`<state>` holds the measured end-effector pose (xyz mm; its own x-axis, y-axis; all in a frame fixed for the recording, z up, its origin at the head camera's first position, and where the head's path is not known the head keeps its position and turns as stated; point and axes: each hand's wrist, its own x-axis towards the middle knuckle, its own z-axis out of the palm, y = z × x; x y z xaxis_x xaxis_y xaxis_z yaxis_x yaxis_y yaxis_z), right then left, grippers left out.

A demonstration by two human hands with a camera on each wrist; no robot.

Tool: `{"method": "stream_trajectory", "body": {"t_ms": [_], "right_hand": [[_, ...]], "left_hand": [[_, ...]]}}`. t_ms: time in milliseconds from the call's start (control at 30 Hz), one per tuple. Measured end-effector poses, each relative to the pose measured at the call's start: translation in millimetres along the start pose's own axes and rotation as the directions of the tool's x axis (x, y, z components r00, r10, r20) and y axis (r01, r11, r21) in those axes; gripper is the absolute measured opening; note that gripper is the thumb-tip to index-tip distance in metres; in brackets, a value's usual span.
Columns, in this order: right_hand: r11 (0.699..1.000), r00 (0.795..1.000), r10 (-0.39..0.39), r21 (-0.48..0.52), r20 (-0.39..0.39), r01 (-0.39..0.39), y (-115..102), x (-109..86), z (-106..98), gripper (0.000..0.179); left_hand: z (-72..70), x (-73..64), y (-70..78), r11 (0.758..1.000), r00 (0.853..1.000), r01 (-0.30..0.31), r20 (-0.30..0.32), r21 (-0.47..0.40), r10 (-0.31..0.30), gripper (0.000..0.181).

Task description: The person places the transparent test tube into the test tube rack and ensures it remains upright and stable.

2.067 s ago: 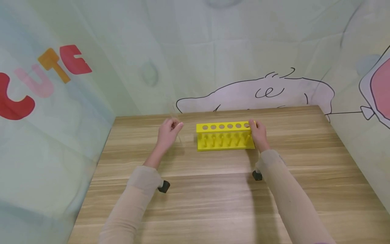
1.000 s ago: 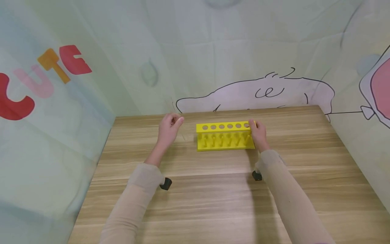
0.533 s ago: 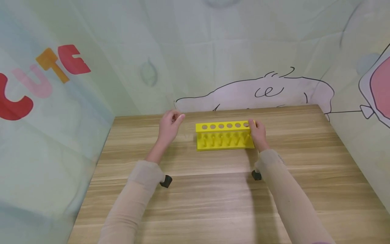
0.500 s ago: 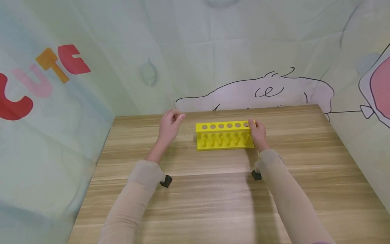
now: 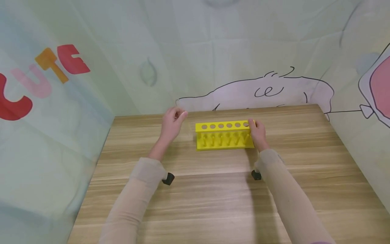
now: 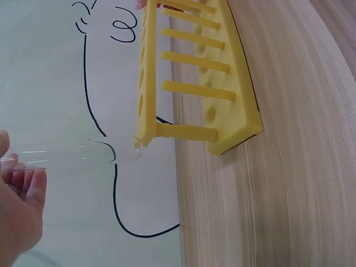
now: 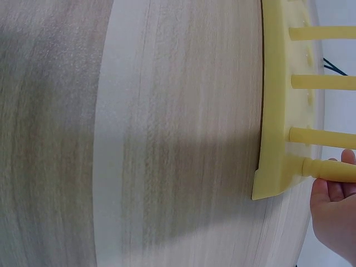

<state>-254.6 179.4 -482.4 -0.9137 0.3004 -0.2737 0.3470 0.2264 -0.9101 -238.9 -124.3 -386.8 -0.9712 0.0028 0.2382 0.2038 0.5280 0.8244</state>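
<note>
A yellow test tube rack [image 5: 224, 135] stands upright on the table, a row of holes along its top bar and pegs on its base. My right hand [image 5: 258, 133] grips the rack's right end; in the right wrist view its fingers are round the end post [image 7: 334, 170]. To the left of the rack, my left hand [image 5: 172, 121] pinches a clear test tube [image 6: 72, 156] near one end. In the left wrist view the tube's rounded end lies close to the left corner of the rack's top bar; whether they touch I cannot tell. The tube barely shows in the head view.
The wood-grain table [image 5: 210, 203] meets a printed cloth backdrop [image 5: 189, 51] along its back edge and left side. A small black camera mount [image 5: 168, 178] sticks out from the left sleeve, another [image 5: 256, 175] from the right.
My left hand has shifted slightly away from me and a little right, bringing the test tube nearer the rack. The right hand and rack stay in place.
</note>
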Motion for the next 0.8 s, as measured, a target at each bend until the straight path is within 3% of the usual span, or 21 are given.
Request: {"method": "stream_trajectory", "body": {"t_ms": [800], "right_hand": [[0.999,0.999,-0.045,-0.011,0.009,0.045,2.0,-0.2,-1.2,0.047]], "left_hand": [[8.9,8.8,7.3,1.0,1.0,-0.022,-0.009,-0.004,0.022,0.023]]}}
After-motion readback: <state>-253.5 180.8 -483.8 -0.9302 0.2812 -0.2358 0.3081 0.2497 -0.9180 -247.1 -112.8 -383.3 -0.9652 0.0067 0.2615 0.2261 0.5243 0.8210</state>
